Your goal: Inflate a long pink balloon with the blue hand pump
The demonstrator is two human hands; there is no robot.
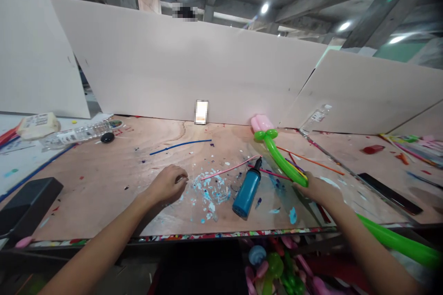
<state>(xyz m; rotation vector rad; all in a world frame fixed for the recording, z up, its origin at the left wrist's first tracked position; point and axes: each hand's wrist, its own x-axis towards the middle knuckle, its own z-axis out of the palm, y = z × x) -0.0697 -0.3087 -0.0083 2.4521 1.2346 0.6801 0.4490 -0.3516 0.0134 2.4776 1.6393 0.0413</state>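
My left hand [169, 183] rests low over the table, fingers loosely curled with a gap by the thumb and nothing visible in them. At the right, my right hand [320, 190] closes round the lower end of a balloon flower, whose green stem [282, 161] leads up to a pink balloon head [262, 123]. Thin uninflated balloons, among them an orange one [321, 163], lie by that stem. Between my hands lies a blue balloon pump [247, 193], a limp pink balloon [228, 169] reaching to its nozzle. Another stretch of inflated green balloon [398, 238] shows beyond my right forearm.
A lit phone [201, 112] leans against the white partition [194, 64]. A blue uninflated balloon [180, 146] and balloon scraps lie on the table. Plastic bottles [316, 119] stand or lie at both sides. A dark box [29, 205] sits left, a black phone-like slab [389, 192] right.
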